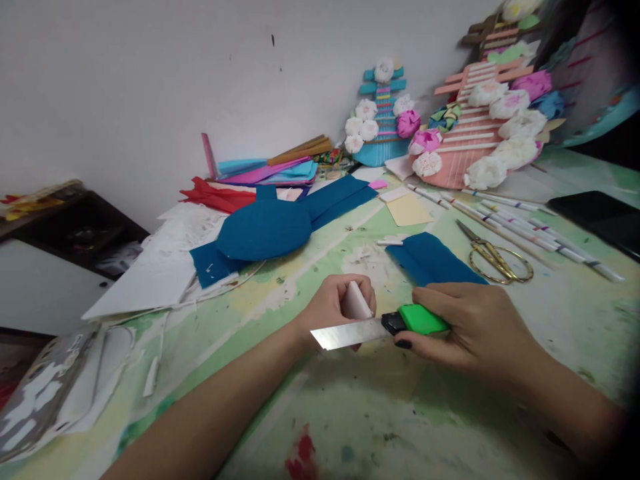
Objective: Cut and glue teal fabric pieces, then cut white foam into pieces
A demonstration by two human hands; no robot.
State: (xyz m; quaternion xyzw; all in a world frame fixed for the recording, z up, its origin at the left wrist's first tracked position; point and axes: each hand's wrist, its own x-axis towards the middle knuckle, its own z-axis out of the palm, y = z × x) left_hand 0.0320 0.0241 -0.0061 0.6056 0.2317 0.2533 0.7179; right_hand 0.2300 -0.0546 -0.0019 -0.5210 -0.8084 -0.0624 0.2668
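Observation:
My right hand (pixel 475 327) is closed round a green utility knife (pixel 417 320), and its long steel blade (pixel 347 333) points left. My left hand (pixel 333 310) is closed on a small white piece (pixel 356 301), holding it upright just behind the blade. Both hands hover low over the paint-stained table (pixel 350 407). A teal paper piece (pixel 433 260) lies just behind my right hand.
Gold scissors (pixel 495 257) and several white rolled sticks (pixel 525 227) lie at the right. A large teal paper shape (pixel 273 227), white sheets (pixel 150 273) and coloured paper strips (pixel 280 167) fill the left and back. Paper-flower craft pieces (pixel 480 133) lean on the wall. A black phone (pixel 600 217) lies at the far right.

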